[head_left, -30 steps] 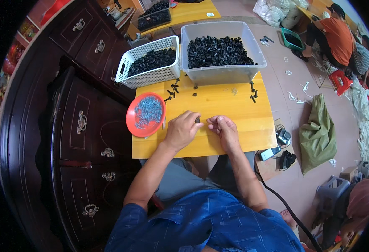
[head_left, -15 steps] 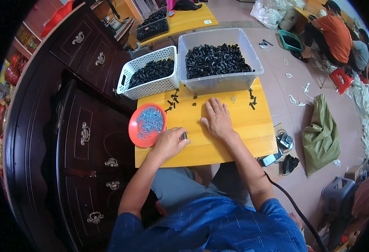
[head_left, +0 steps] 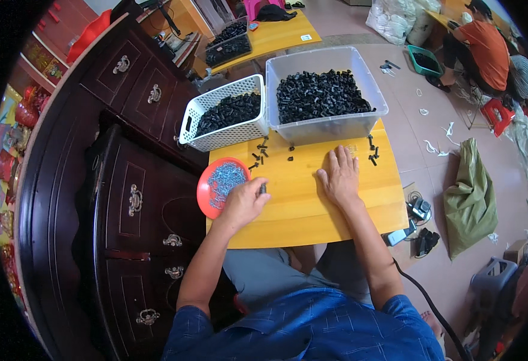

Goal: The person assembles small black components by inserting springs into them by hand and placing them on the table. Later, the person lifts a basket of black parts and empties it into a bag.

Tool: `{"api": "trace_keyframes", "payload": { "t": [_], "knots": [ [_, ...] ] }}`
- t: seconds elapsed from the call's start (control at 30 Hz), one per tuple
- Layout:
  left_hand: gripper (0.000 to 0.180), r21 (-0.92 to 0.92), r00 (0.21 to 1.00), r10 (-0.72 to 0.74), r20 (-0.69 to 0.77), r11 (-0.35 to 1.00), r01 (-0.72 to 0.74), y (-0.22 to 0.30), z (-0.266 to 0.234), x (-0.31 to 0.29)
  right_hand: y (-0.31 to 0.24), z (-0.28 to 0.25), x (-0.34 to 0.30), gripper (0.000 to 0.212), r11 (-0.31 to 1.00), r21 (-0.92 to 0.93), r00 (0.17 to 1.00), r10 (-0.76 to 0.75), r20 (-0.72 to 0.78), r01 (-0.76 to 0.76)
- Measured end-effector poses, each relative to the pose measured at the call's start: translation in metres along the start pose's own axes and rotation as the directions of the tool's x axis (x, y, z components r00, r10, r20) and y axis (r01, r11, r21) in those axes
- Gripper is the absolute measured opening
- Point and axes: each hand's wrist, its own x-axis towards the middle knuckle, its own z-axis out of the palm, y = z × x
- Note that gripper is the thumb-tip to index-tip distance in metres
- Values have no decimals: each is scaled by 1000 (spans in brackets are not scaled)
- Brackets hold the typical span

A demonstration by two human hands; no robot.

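Observation:
My left hand (head_left: 244,203) is closed around a small dark plastic part (head_left: 262,189), its end showing by the thumb and fingertips. That hand overlaps the near right rim of a red bowl (head_left: 202,195) that holds many small silvery screws (head_left: 226,179). My right hand (head_left: 341,177) lies palm down on the yellow table (head_left: 294,213), fingers stretched out. Its fingertips touch or nearly touch some tiny clear or pale pieces (head_left: 352,148). Black T-shaped parts (head_left: 262,151) lie above the bowl, and more black parts (head_left: 373,153) sit right of my right hand.
A white perforated basket (head_left: 228,141) and a clear bin (head_left: 330,127), both full of black parts, stand at the table's far edge. Dark drawers (head_left: 134,201) crowd the left. A green sack (head_left: 471,204) lies on the floor at right; a person in orange (head_left: 486,51) sits far right.
My right hand has slid right across the table, toward the tiny pale pieces. My left hand has shifted slightly over the bowl's rim, still holding the dark part. The whole view has shifted a little.

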Motion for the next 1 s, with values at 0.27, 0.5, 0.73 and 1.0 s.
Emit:
{"api": "trace_keyframes", "payload": {
  "t": [0.27, 0.5, 0.73, 1.0],
  "knots": [
    [32, 125, 968, -166, -187, 974, 191, -38, -67, 76, 5, -1, -5, 53, 991, 102, 987, -77, -143, 92],
    [61, 453, 901, 9, -435, 866, 210, -79, -111, 162, -1, -4, 0, 38, 956, 167, 964, -219, -148, 243],
    [58, 228, 895, 427, -133, 891, -392, 56, -50, 217, 7, -9, 0, 33, 956, 195, 972, -196, -133, 220],
    [92, 226, 820, 548, 165, 788, -572, 68, 22, 288, 3, -7, 3, 23, 925, 307, 964, -165, -207, 225]
  ]
}}
